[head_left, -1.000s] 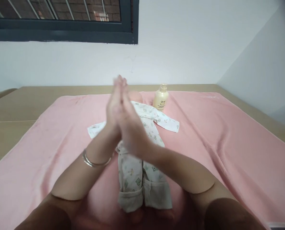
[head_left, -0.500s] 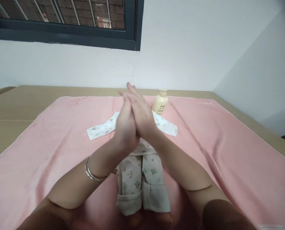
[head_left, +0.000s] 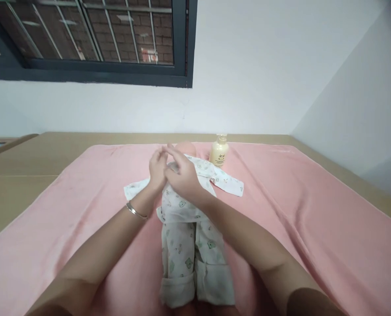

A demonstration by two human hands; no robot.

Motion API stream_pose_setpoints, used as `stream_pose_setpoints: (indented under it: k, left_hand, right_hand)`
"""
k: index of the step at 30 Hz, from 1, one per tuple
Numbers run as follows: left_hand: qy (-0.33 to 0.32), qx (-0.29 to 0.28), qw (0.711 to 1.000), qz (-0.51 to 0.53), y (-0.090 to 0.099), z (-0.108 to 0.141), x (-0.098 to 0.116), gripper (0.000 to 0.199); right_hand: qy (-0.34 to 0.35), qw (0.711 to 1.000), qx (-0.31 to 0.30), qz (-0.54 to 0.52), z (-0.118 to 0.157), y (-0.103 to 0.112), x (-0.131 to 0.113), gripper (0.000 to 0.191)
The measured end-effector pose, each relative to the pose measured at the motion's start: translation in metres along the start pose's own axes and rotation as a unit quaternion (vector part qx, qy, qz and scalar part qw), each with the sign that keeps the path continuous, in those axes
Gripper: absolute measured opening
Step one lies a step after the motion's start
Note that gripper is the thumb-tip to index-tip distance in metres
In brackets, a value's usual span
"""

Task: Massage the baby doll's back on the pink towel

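Note:
Above the chest of a baby doll (head_left: 178,210) in white printed clothes, my two hands meet with nothing visible in them. The fingers of my left hand (head_left: 157,169) are stretched out and slightly bent. My right hand (head_left: 184,177) has its fingers extended too, their tips against those of the left, with a gap between the palms. A silver bangle (head_left: 136,210) circles my left wrist. The doll lies on its back, its smooth head (head_left: 186,148) at the far end and partly hidden behind my hands. Its sleeves spread to both sides.
A pale yellow pump bottle (head_left: 219,152) stands right of the doll's head. Under everything lies a pink blanket (head_left: 274,184) with folds, over a wooden surface (head_left: 24,164). A white wall (head_left: 241,70) and a dark-framed barred window (head_left: 96,72) are behind.
My pressed-together palms have come apart and lowered towards the doll, leaving the fingertips touching. The doll's head and chest now show more. The view has tilted up slightly.

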State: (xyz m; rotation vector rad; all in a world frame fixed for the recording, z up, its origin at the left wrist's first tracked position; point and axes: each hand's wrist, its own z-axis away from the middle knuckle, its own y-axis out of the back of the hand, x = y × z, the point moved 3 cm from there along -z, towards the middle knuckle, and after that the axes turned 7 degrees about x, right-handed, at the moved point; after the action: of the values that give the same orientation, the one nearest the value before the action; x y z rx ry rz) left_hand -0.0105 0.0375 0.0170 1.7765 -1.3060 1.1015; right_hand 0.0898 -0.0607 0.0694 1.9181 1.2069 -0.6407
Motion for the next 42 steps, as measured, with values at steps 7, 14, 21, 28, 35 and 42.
stream_pose_setpoints:
  k: [7, 14, 21, 28, 35, 42]
  left_hand:
    - [0.017, -0.072, 0.997, -0.039, -0.01, 0.025, -0.027, 0.034]
    - [-0.003, -0.088, 0.981, -0.171, -0.014, 0.029, -0.029, 0.048]
    - [-0.019, -0.099, 0.978, -0.181, -0.016, 0.028, -0.028, 0.051]
    - [-0.015, -0.098, 0.976, -0.196, -0.018, 0.029, -0.026, 0.048]
    - [0.006, -0.101, 0.978, -0.18, -0.017, 0.03, -0.025, 0.043]
    - [-0.016, -0.103, 0.974, -0.199, -0.018, 0.031, -0.023, 0.045]
  right_hand:
    - [0.004, 0.981, -0.13, 0.143, -0.008, 0.001, 0.059, 0.052]
    - [-0.074, 0.928, -0.161, 0.329, -0.008, 0.018, 0.076, 0.055]
    - [0.011, 0.899, -0.218, 0.379, 0.01, 0.005, 0.055, 0.055]
    - [-0.111, 0.895, -0.127, 0.412, -0.003, 0.023, 0.075, 0.067]
    - [0.03, 0.901, -0.192, 0.388, 0.009, 0.005, 0.062, 0.055]
    - [-0.094, 0.889, -0.111, 0.435, -0.001, 0.018, 0.074, 0.059]
